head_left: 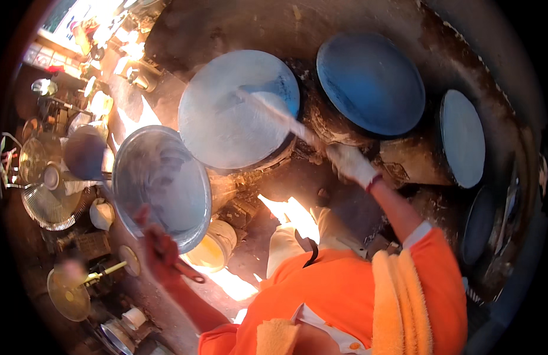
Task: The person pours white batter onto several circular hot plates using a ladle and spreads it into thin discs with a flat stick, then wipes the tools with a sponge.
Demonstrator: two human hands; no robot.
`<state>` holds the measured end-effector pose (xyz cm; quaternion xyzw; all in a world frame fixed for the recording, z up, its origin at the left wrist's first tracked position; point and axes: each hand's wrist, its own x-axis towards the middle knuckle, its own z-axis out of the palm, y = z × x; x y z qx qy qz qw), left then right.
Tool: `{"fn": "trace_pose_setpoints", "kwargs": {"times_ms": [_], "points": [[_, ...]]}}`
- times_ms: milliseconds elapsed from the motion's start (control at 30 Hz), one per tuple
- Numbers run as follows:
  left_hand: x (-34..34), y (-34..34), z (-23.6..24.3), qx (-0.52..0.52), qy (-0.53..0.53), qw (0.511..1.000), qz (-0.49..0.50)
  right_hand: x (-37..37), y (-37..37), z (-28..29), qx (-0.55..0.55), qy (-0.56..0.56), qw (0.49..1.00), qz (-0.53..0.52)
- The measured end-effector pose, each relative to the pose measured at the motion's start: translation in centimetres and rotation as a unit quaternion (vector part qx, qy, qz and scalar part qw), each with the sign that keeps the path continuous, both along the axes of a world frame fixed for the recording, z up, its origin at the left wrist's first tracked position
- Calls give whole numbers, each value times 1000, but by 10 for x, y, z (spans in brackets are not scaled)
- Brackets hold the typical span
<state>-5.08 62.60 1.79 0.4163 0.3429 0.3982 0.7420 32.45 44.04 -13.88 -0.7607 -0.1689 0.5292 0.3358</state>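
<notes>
My right hand (352, 164), in a pale glove, grips a long pale stick-like tool (294, 125). The tool reaches over a large round griddle (212, 112) coated with a whitish layer, with a dark bluish patch showing at its right side. Motion blurs the tool's far end, so I cannot tell its shape. My left hand (161, 245) is bare and closed at the near left rim of a wide metal basin (123, 177). A tool with a brown handle (191, 271) sticks out of it; its other end is hidden. Pale, streaky liquid (179, 198) lies in the basin.
Right of the coated griddle stand a dark bluish griddle (371, 83), a pale-topped one (463, 139) and another dark one (478, 225). A yellowish bucket (217, 245) is beneath the basin. Fans (52, 177) stand at the left. Bright sunlight patches cross the floor.
</notes>
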Motion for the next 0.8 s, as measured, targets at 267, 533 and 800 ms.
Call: {"fn": "trace_pose_setpoints", "kwargs": {"times_ms": [267, 533, 800], "points": [[56, -38, -49, -180, 44, 982, -37, 16, 3, -8, 9, -39, 998, 39], [75, -34, -57, -159, 89, 978, -101, 15, 27, -26, 110, -191, 973, 64], [79, 5, -58, -197, 78, 962, -173, -11, 123, -47, -93, -614, 758, 200]]}}
